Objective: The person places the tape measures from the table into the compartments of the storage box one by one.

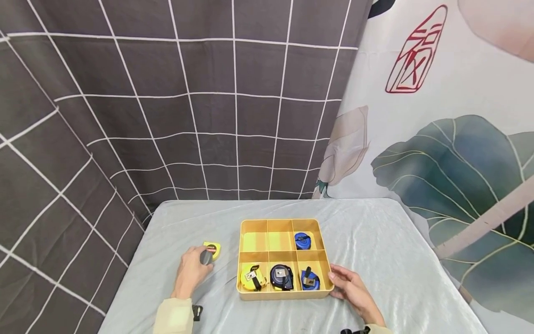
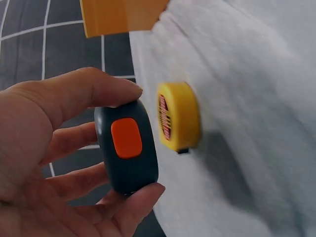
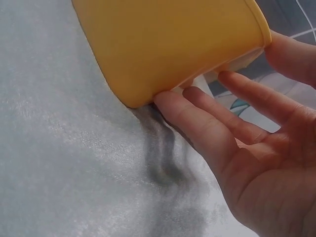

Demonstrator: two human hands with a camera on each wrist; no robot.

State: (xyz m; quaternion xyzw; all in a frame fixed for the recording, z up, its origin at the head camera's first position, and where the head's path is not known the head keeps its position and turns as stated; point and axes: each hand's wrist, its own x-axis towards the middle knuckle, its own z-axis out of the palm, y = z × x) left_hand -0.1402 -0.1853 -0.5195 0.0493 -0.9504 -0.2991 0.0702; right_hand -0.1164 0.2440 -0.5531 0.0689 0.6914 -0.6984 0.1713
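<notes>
My left hand (image 1: pixel 193 269) pinches a dark grey tape measure (image 2: pixel 126 148) with an orange button, thumb on one end and fingertips at the other. Just beyond it, a yellow tape measure (image 1: pixel 213 249) with a red label stands on the cloth. My right hand (image 1: pixel 349 288) holds the right side of a yellow compartment tray (image 1: pixel 284 295), thumb at the rim and fingers against the outer wall. In the tray's front row sit a yellow tape measure (image 1: pixel 252 277), a dark one (image 1: pixel 281 277) and a blue one (image 1: pixel 309 280). Another blue tape measure (image 1: pixel 302 240) lies in the back right compartment.
A pale grey cloth (image 1: pixel 200 213) covers the table. Behind it hangs a dark curtain (image 1: pixel 208 116) with a white grid, which also runs down the left side. A white curtain (image 1: pixel 421 111) printed with leaves hangs at the right.
</notes>
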